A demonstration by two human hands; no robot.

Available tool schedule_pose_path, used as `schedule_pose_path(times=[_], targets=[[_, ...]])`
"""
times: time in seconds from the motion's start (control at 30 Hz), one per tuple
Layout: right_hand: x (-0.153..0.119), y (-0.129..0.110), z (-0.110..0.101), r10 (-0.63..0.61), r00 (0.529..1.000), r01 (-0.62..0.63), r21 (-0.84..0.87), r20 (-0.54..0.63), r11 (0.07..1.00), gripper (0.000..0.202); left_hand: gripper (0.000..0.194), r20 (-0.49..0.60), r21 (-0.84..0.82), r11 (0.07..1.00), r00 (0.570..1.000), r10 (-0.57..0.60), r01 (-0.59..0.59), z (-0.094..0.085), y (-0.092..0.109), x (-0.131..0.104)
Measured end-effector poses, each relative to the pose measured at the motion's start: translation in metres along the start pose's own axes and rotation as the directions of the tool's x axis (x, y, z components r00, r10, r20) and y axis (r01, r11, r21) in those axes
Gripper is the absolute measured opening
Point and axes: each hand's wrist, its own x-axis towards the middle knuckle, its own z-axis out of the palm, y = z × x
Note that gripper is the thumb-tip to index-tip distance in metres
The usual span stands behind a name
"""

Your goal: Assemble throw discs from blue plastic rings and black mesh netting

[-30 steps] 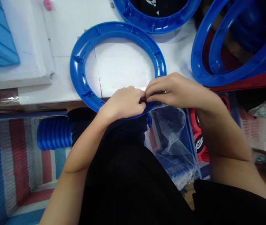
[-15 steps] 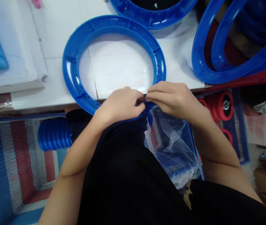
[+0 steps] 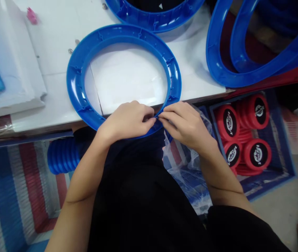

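A blue plastic ring (image 3: 76,85) with a ribbed channel lies on the white table, its near edge jutting past the table's front edge over my lap. My left hand (image 3: 130,119) is curled over that near rim, thumb and fingers drawn together. Just to the right, my right hand (image 3: 184,122) pinches at the same part of the rim, fingertips meeting the left hand's. Whatever lies between the fingertips is too small and hidden to make out.
Another blue ring (image 3: 154,21) touches the back. More blue rings (image 3: 217,71) lean at the right. Red discs (image 3: 257,152) fill a blue crate (image 3: 282,164) below. Blue ribbed parts (image 3: 62,155) sit lower left. A pink piece (image 3: 32,16) lies at the upper left.
My right hand has moved slightly left and down, closer against the left one. The view has shifted, so more of the crate with red discs shows.
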Motion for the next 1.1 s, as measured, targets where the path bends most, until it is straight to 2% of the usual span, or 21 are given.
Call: schedule_pose_path(times=[0.2,0.47,0.6,0.73,0.97,1.1], targets=[[-0.002,-0.013,0.009,0.019,0.997,-0.029,-0.127,-0.078,0.991,0.016,0.034,-0.013,-0.004,1.0,1.0,0.001,-0.002,0.0,0.001,-0.001],[-0.01,-0.023,0.022,0.168,0.972,-0.177,-0.042,-0.164,0.983,0.018,0.034,-0.062,0.013,0.999,0.998,-0.033,0.034,0.004,0.005,0.001],[-0.006,-0.029,0.019,0.23,0.961,-0.245,-0.094,-0.153,0.965,0.02,0.033,-0.088,0.02,0.999,0.995,-0.04,0.041,0.006,0.005,0.001],[0.001,-0.035,0.014,0.303,0.945,-0.312,-0.07,-0.121,0.947,0.019,0.034,-0.096,0.035,0.999,0.995,-0.011,0.014,0.006,0.002,0.0],[0.009,-0.05,0.015,0.446,0.883,-0.461,-0.097,-0.143,0.882,0.023,0.042,-0.064,0.07,0.997,0.997,0.043,-0.039,0.003,0.0,-0.001],[0.009,-0.047,0.013,0.467,0.879,-0.47,-0.011,-0.095,0.883,0.019,0.044,-0.073,0.13,0.991,0.996,0.047,-0.037,0.004,0.001,-0.002]])
